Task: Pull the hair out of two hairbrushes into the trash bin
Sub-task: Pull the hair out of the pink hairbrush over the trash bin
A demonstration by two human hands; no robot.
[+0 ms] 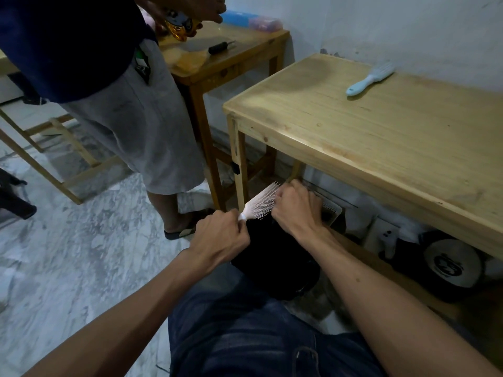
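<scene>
gripping the white hairbrush (260,204) by its handle in my left hand (221,235), my right hand (296,206) curls its fingers into the bristles, above the trash bin (330,212); a blue brush (370,78) lies on the table (381,148).

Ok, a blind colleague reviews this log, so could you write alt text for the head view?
The left hand grips the handle of a white hairbrush while the right hand pinches at its bristles, above a black trash bin. A light blue hairbrush lies on the wooden table beyond.
</scene>
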